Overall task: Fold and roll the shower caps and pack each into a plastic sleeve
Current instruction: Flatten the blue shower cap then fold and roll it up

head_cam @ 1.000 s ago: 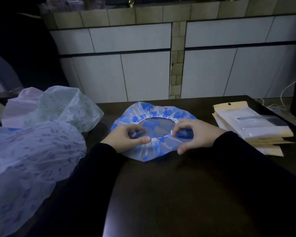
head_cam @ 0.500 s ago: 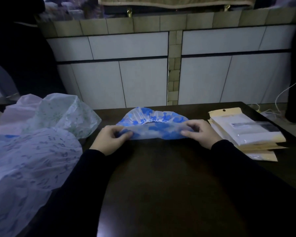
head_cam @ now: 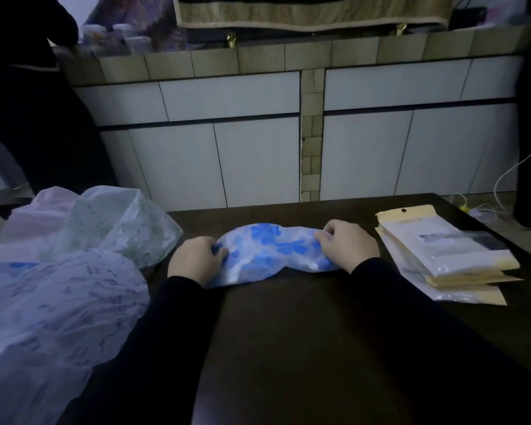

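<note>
— Both hands grip the blue-flowered shower cap, one at each end. The left hand has its fingers curled over the cap's left end; the right hand has curled fingers bunching the right end.

— How does the cap lie?

— Folded into a long flat band on the dark table, with its long axis running left to right across the person's front. The right end sits slightly farther from the person than the left, so the band tilts a little. Black sleeves cover both forearms in the foreground.

— And beside the hands?

— To the left, a heap of other shower caps: a pale blue patterned one nearest, a green-printed one behind it, just beside the left hand, and a pinkish one farther back. To the right, well apart from the cap, lies a fanned stack of plastic sleeves with yellowish header cards, hang holes pointing away from the person.

— Beyond the table?

— White cabinet doors under a tiled counter edge, and a white cable hanging at the far right.
</note>
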